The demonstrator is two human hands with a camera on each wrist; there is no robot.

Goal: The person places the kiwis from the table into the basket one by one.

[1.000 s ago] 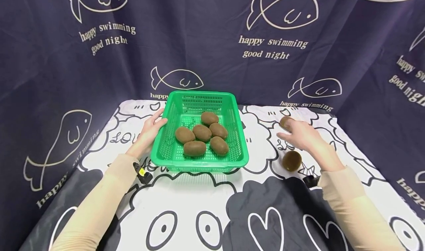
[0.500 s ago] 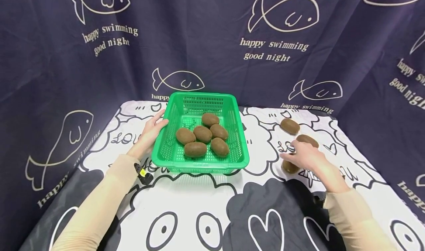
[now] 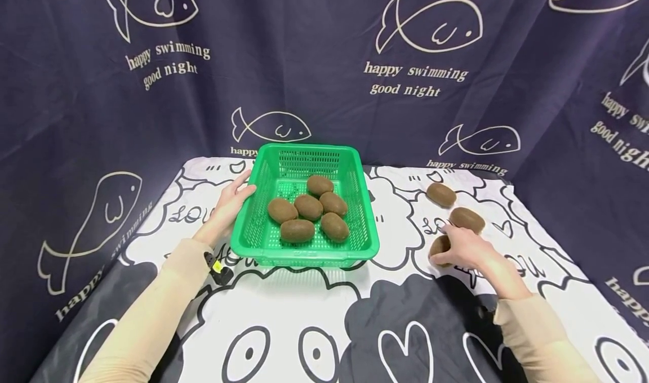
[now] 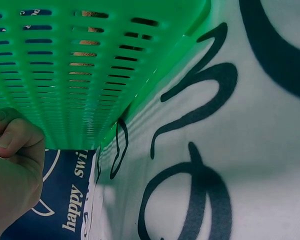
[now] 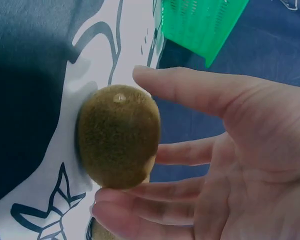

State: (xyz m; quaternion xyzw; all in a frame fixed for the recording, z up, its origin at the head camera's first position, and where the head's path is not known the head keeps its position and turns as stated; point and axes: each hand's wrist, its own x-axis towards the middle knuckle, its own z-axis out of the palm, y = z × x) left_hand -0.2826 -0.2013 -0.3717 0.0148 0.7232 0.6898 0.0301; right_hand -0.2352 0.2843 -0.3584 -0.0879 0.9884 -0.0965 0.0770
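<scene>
One kiwi (image 5: 120,137) — right hand (image 3: 471,250) around it

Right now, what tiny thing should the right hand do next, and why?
I think the right hand should gently close on the nearest kiwi. That kiwi sits between its thumb and spread fingers, outside the green basket, which holds six other kiwis.

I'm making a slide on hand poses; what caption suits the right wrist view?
Right hand with thumb and fingers on either side of a brown kiwi, a green basket partly in view.
</scene>
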